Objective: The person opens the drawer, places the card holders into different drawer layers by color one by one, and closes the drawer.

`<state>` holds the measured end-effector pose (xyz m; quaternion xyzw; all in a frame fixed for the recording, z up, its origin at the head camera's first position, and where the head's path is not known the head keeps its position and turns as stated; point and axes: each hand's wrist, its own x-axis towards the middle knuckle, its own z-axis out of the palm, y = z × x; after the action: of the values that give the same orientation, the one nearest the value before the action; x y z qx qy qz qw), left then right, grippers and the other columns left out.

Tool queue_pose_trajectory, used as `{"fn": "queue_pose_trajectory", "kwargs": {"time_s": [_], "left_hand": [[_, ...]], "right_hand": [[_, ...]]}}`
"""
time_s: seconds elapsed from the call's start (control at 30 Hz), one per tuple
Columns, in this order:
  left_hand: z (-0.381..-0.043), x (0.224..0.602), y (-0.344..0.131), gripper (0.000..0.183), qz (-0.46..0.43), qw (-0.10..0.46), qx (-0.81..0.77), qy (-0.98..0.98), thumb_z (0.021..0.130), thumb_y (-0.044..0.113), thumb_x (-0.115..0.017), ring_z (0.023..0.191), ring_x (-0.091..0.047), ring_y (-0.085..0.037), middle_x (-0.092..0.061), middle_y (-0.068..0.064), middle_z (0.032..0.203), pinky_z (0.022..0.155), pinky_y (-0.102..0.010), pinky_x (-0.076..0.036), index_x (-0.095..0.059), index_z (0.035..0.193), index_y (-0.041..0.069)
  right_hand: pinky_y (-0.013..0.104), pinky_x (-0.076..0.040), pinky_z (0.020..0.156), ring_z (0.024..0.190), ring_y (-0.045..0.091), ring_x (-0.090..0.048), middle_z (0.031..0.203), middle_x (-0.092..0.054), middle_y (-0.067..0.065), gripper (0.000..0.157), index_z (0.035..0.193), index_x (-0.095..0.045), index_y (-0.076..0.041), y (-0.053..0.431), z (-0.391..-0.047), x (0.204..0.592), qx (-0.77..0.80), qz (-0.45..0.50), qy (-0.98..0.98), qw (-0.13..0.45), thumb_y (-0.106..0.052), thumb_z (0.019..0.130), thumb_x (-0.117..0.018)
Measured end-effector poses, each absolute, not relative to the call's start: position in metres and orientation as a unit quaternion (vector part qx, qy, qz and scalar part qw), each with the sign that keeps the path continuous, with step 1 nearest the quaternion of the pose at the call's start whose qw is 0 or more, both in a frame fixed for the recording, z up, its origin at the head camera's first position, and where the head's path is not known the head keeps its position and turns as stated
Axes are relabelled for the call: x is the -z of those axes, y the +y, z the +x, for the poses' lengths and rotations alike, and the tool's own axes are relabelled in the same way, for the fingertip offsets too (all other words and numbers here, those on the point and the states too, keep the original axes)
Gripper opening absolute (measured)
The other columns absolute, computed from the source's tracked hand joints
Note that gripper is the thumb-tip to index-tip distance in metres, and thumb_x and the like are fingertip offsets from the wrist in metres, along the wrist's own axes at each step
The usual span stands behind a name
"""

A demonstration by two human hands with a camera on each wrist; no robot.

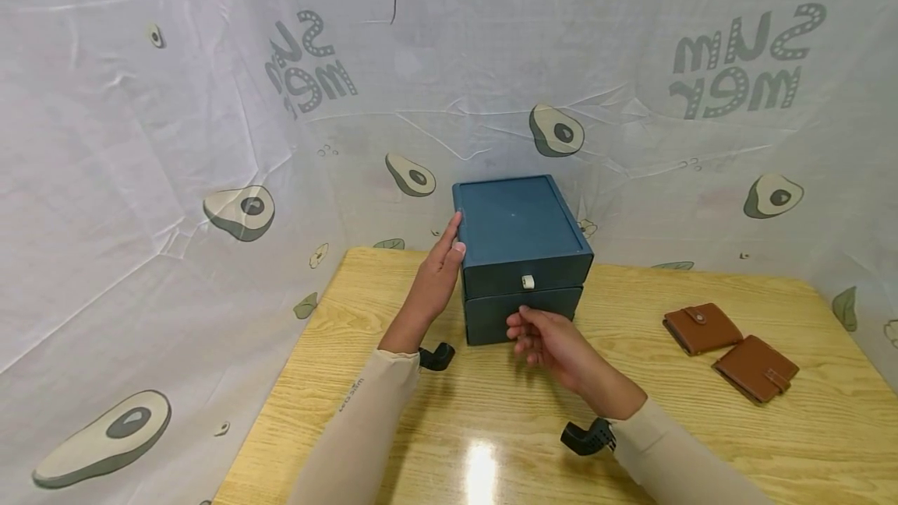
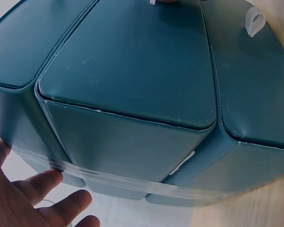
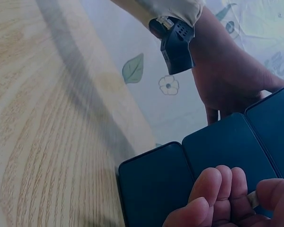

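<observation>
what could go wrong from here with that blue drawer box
The white pull tab on the middle drawer is small, so it may slip from the right hand. The left hand is at only one side of the blue drawer box, so a hard pull might drag or twist it.

Head view facing forward-down, both wrist views close, drawer box (image 1: pixel 519 240) shared

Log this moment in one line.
Left hand: against blue rectangular plastic drawer unit; right hand: pinching small white tab; drawers: look closed; two brown leather-look wallets: untouched
</observation>
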<state>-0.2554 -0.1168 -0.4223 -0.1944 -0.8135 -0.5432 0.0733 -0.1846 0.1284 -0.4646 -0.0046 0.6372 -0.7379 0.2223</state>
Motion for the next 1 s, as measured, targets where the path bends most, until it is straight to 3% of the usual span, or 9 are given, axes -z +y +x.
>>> {"fn": "queue_pose_trajectory", "kwargs": {"time_s": [0.2,0.47,0.73,1.0], "left_hand": [[-0.255,0.422,-0.117,0.062,-0.194,0.070,0.540,-0.816,0.115,0.056,-0.036,0.165,-0.024,-0.022,-0.022,0.008,0.179,0.130,-0.058,-0.026,-0.018,0.173,0.044],[-0.256,0.423,-0.117,0.062,-0.191,0.066,0.538,-0.819,0.115,0.058,-0.035,0.165,-0.023,-0.022,-0.020,0.009,0.179,0.130,-0.058,-0.025,-0.017,0.173,0.045],[-0.257,0.423,-0.119,0.062,-0.194,0.064,0.537,-0.819,0.116,0.058,-0.034,0.165,-0.022,-0.023,-0.019,0.009,0.179,0.130,-0.060,-0.025,-0.015,0.173,0.045],[-0.258,0.425,-0.118,0.062,-0.202,0.070,0.538,-0.815,0.117,0.053,-0.035,0.165,-0.022,-0.026,-0.020,0.006,0.180,0.129,-0.062,-0.025,-0.016,0.174,0.042]], "right_hand": [[0.026,-0.051,0.068,0.079,0.010,-0.065,0.097,-0.070,-0.002,0.040,0.118,-0.071,-0.007,0.128,-0.187,0.466,0.742,-0.001,0.633,0.222,-0.035,0.119,-0.043],[0.025,-0.051,0.069,0.080,0.010,-0.066,0.097,-0.070,-0.002,0.042,0.124,-0.069,-0.003,0.129,-0.188,0.468,0.736,-0.003,0.639,0.223,-0.038,0.118,-0.045],[0.026,-0.052,0.069,0.080,0.011,-0.066,0.097,-0.070,-0.002,0.043,0.125,-0.068,-0.001,0.136,-0.183,0.476,0.723,-0.021,0.652,0.229,-0.041,0.115,-0.054],[0.026,-0.051,0.065,0.078,0.010,-0.066,0.096,-0.072,-0.003,0.037,0.121,-0.070,-0.003,0.143,-0.179,0.489,0.713,-0.021,0.653,0.252,-0.035,0.116,-0.051]]}}
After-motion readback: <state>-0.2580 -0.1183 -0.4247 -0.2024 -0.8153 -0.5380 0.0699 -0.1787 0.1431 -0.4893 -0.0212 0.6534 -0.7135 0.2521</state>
